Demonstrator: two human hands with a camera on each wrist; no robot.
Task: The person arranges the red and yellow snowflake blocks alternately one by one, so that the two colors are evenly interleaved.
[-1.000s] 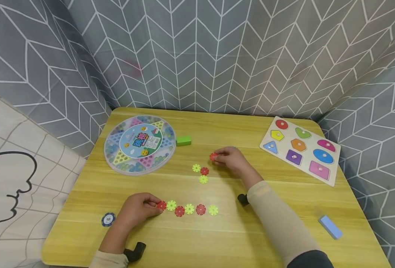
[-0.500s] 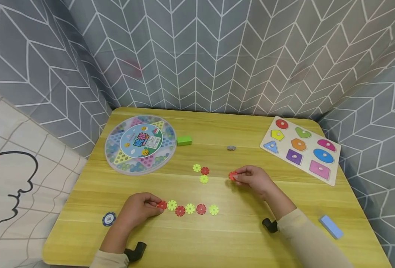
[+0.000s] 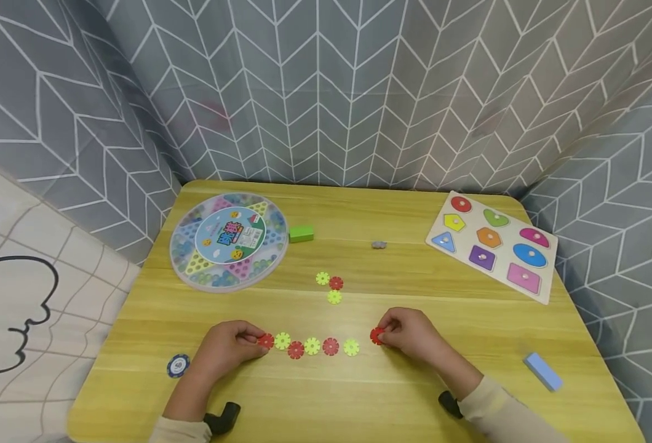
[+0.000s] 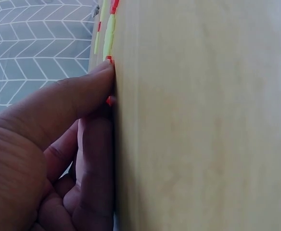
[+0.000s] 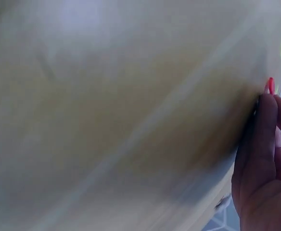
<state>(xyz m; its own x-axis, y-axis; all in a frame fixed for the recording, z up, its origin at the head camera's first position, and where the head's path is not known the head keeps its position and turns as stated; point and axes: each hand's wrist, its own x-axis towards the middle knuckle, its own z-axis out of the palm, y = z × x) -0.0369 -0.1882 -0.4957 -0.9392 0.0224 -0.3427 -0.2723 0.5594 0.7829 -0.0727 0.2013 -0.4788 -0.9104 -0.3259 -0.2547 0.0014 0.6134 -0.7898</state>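
In the head view my left hand (image 3: 229, 346) pinches the red notched plastic disc (image 3: 265, 341) at the left end of a row of flat snowflake discs. Its thumb and fingertips also show at that disc's edge (image 4: 109, 58) in the left wrist view, low at the table. Yellow and red discs alternate along the row, and a yellow disc (image 3: 351, 347) is at its right end. My right hand (image 3: 411, 333) holds another red snowflake disc (image 3: 376, 336) between thumb and fingertips, a short gap to the right of that yellow one. Its fingers partly hide the disc.
Behind the row lie two yellow discs and a red disc (image 3: 336, 283). Farther back are a round Chinese checkers set (image 3: 229, 289), a green block (image 3: 301, 234), a small grey piece (image 3: 379, 245) and a shape puzzle board (image 3: 503, 271). A poker chip (image 3: 179, 365) and blue block (image 3: 544, 371) flank the hands.
My right hand has carried its red disc from the back of the table toward me, to the right end of the row. The left hand stays on its disc.
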